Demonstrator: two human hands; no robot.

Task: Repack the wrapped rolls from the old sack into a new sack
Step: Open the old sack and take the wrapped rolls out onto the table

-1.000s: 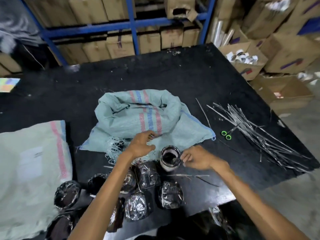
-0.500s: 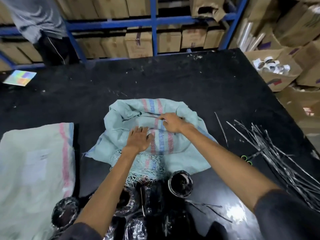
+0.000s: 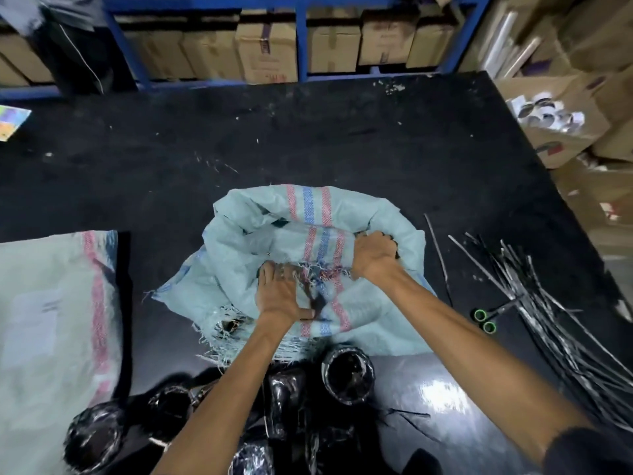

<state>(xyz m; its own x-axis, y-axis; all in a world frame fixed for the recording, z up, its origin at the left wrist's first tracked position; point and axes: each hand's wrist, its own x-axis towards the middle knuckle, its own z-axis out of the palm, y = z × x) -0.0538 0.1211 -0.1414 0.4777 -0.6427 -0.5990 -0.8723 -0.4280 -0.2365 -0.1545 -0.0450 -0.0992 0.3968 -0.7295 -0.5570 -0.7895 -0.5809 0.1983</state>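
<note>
Frayed sack [image 3: 376,323]: pale green woven cloth with red and blue stripes, lay crumpled near the middle of the desk's [image 3: 308,138] front edge, mouth open and facing upward, loose threads along its torn rim.
Right hand [image 3: 373,258]: fingers curled tight into the right side of the sack's rim, bunching the cloth.
Left hand [image 3: 281,296]: lay palm down on the sack's near fold, fingers fairly straight and reaching the torn rim; pressing, not gripping, as far as the blur allows.
Wrapped rolls [image 3: 347,375]: black and glossy, clustered on the desk at the front edge, just beside the sack's near side and partly under the forearms; one stood on end, the others lay sideways. None was visible inside the sack.
Flat sack [image 3: 51,320]: same cloth, lay flat at the left edge.
Strips [image 3: 555,337]: a loose bundle of dark, shiny strips lay at the right edge.
Scissors [image 3: 484,320]: green handles, touching the bundle's left side.
Shelf [image 3: 301,36]: blue frame beyond the far edge, holding cardboard boxes.
</note>
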